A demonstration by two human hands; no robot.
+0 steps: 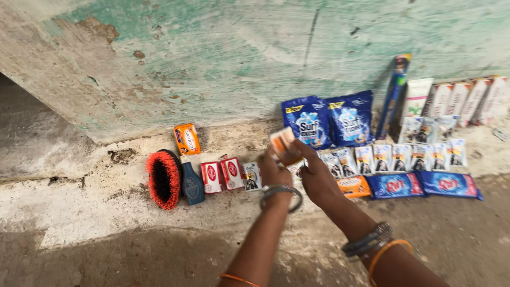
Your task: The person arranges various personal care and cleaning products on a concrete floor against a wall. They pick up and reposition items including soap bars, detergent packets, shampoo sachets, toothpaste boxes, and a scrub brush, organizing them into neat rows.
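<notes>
Both hands met over the middle of the ledge: the left hand and right hand pinched a small orange-and-white soap pack between their fingers, just left of two blue detergent pouches, right of the red soap boxes

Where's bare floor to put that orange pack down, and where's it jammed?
Free: ledge left of the red brush, and the dark floor in front of the row. Small gap beside the orange soap box. Crowded: sachet row and blue detergent bags right of both hands.
</notes>
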